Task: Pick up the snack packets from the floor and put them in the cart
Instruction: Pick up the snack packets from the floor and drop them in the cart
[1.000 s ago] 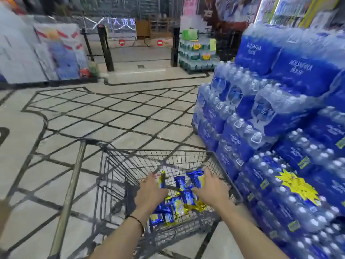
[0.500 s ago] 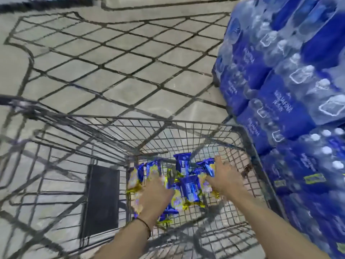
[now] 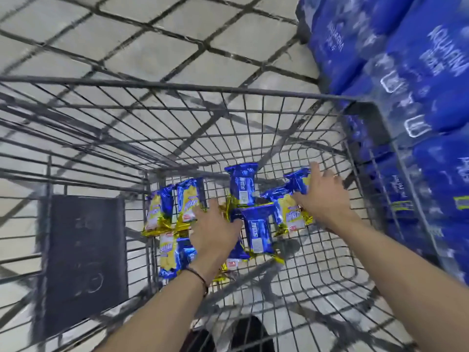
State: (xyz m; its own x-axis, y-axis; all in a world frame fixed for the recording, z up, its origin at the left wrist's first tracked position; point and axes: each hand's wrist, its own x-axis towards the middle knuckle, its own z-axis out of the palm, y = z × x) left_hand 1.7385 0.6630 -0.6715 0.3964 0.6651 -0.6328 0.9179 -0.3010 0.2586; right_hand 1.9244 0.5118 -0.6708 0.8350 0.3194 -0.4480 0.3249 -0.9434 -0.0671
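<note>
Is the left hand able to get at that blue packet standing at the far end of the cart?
Probably yes: the left hand hovers inside the cart, nothing between it and that blue packet.

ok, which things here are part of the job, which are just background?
Job:
snack packets, lying in the basket
cart
left hand and right hand, spread over the packets

Background:
stacked water bottle packs
dark panel on the cart's left
tiled floor

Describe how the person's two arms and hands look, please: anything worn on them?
Both forearms are bare, with no sleeves in view. The left hand has a thin dark cord bracelet around its wrist. The right hand and its wrist show no glove, watch or band.
</note>
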